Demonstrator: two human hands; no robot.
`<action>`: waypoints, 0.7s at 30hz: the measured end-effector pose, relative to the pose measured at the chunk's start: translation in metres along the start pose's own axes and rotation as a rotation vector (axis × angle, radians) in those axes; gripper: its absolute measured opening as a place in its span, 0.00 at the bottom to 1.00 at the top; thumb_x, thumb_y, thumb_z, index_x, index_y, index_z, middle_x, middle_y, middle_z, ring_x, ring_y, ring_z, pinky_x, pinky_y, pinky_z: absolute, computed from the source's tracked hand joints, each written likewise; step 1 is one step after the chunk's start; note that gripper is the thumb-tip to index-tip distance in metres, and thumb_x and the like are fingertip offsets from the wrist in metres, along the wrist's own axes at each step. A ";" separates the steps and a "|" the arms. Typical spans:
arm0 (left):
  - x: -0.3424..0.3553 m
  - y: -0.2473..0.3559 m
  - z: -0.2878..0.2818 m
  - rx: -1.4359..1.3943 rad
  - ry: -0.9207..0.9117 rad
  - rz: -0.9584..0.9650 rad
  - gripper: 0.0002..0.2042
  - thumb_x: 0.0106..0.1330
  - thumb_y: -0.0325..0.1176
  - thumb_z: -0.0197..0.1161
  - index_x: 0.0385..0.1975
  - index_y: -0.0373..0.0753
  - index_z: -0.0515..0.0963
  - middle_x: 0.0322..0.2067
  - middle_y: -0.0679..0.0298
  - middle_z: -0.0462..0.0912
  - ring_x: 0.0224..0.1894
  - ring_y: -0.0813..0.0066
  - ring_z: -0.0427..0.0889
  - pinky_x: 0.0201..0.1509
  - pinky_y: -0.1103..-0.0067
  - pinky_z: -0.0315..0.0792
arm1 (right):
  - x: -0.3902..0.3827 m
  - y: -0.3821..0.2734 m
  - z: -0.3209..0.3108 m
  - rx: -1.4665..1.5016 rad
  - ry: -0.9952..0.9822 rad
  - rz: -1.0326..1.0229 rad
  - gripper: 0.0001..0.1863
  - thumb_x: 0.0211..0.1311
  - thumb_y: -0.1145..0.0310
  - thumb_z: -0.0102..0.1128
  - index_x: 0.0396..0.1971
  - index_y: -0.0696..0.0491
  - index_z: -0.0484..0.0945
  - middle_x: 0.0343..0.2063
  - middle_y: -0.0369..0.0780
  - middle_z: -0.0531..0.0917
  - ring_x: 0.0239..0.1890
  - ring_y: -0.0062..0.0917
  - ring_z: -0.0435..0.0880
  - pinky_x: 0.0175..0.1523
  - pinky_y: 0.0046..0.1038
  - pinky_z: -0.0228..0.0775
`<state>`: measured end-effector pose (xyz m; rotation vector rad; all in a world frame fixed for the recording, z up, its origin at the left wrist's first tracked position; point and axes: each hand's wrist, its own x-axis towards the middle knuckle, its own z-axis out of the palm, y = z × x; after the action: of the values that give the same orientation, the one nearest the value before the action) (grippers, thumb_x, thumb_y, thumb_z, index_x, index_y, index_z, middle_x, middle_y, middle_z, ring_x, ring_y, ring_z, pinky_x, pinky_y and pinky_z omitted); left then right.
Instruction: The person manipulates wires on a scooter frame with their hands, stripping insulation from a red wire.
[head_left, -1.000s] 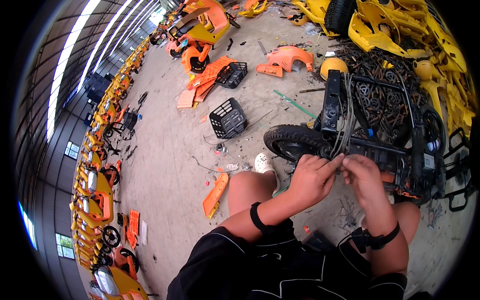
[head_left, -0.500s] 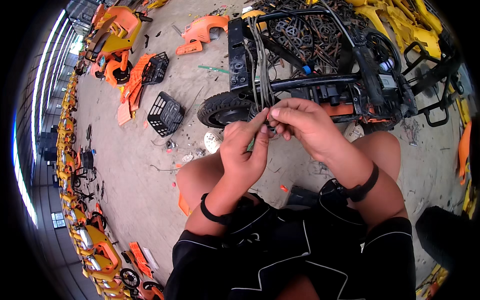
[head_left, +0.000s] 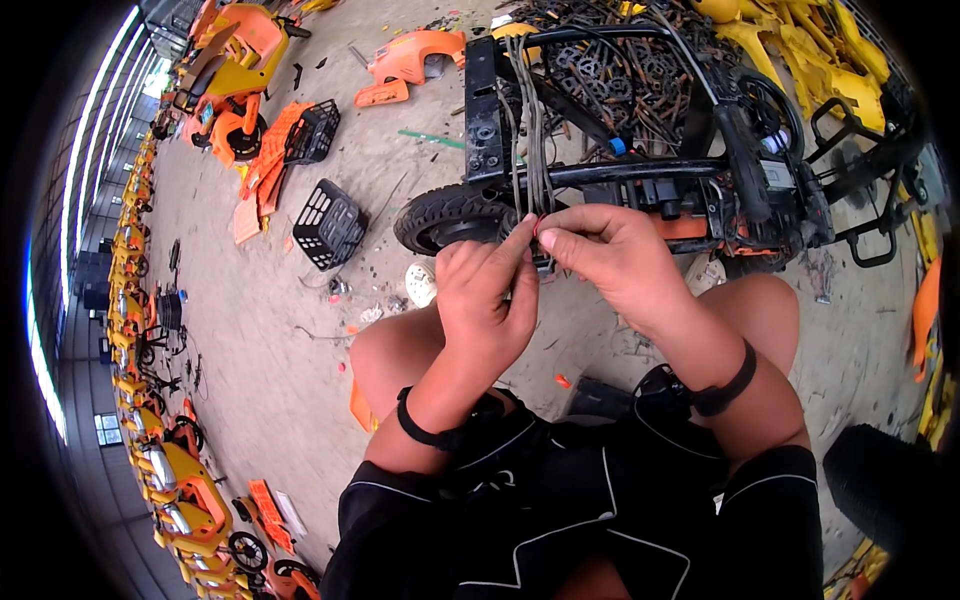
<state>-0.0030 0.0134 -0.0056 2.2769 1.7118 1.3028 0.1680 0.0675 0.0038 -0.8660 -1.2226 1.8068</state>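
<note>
My left hand (head_left: 487, 292) and my right hand (head_left: 618, 262) meet fingertip to fingertip in front of a black vehicle frame (head_left: 640, 170). A thin red strand (head_left: 539, 224), perhaps wire, shows at the pinched thumb and forefinger of my right hand. The fingers of my left hand close in against the same spot, hiding what they grip. Just beyond the fingertips, a bundle of grey cables (head_left: 533, 130) hangs over the frame's bars. A black tyre (head_left: 455, 218) lies behind my left hand, at the frame's left end.
Heaped sprockets and cranks (head_left: 610, 80) lie beyond the frame, with yellow panels (head_left: 800, 60) at the far right. Left of the tyre stands a black basket (head_left: 330, 225); another basket (head_left: 312, 132) lies by orange panels (head_left: 270, 165). Yellow-orange scooters (head_left: 185, 490) line the left side.
My fingers have shifted slightly at the meeting point, and the red strand shows more plainly beside my right thumb. Both hands stay together in front of the cables.
</note>
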 end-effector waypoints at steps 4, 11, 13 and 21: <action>0.003 0.000 0.004 0.055 0.017 0.043 0.18 0.62 0.21 0.67 0.53 0.36 0.85 0.22 0.65 0.78 0.27 0.68 0.76 0.43 0.72 0.67 | 0.002 0.006 0.000 -0.162 0.097 -0.103 0.11 0.69 0.71 0.67 0.45 0.62 0.86 0.35 0.36 0.89 0.36 0.14 0.83 0.40 0.21 0.75; -0.009 -0.009 -0.003 0.096 -0.014 0.055 0.23 0.57 0.25 0.68 0.56 0.36 0.82 0.24 0.65 0.77 0.31 0.63 0.77 0.47 0.66 0.67 | 0.004 0.014 0.011 -0.289 0.115 -0.153 0.10 0.68 0.70 0.68 0.41 0.62 0.87 0.32 0.36 0.89 0.34 0.14 0.82 0.40 0.21 0.75; -0.008 -0.010 0.000 0.073 0.014 0.088 0.23 0.57 0.23 0.67 0.55 0.35 0.82 0.23 0.63 0.76 0.29 0.62 0.76 0.43 0.66 0.67 | 0.006 0.014 0.007 -0.433 0.137 -0.207 0.10 0.68 0.69 0.67 0.40 0.62 0.87 0.31 0.38 0.89 0.35 0.15 0.83 0.42 0.23 0.75; -0.008 -0.006 -0.002 0.043 -0.003 0.047 0.22 0.58 0.23 0.66 0.56 0.34 0.81 0.25 0.63 0.78 0.31 0.63 0.76 0.45 0.68 0.66 | 0.008 0.011 0.006 -0.286 0.110 -0.062 0.07 0.67 0.74 0.65 0.38 0.63 0.86 0.29 0.33 0.85 0.31 0.12 0.78 0.38 0.19 0.70</action>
<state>-0.0096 0.0081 -0.0121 2.3546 1.7128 1.2824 0.1569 0.0698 -0.0060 -1.0591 -1.4408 1.5361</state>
